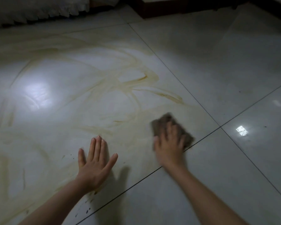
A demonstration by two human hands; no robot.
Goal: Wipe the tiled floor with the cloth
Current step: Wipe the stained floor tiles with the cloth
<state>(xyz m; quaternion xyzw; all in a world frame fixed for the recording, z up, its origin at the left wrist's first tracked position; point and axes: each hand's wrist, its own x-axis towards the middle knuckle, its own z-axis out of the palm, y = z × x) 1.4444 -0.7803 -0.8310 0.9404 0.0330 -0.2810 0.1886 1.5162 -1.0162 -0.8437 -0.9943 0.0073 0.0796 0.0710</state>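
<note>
Glossy pale tiled floor (209, 65) fills my view, dimly lit and crossed by dark grout lines (169, 68). On it I note a brown cloth (170, 123), bunched and blurred, with its near corner at a diagonal grout line. My right hand (169, 146) lies on top of the cloth, fingers spread flat over it, pressing rather than gripping; its outline is blurred. My left hand (94, 164) rests palm down on bare tile, fingers straight, thumb splayed, holding nothing, apart to the cloth's left. Yellow-brown streaks (136, 82) swirl across the tile beyond both hands. White frilled fabric (39, 8) and dark wooden furniture (169, 10) border the far edge.
</note>
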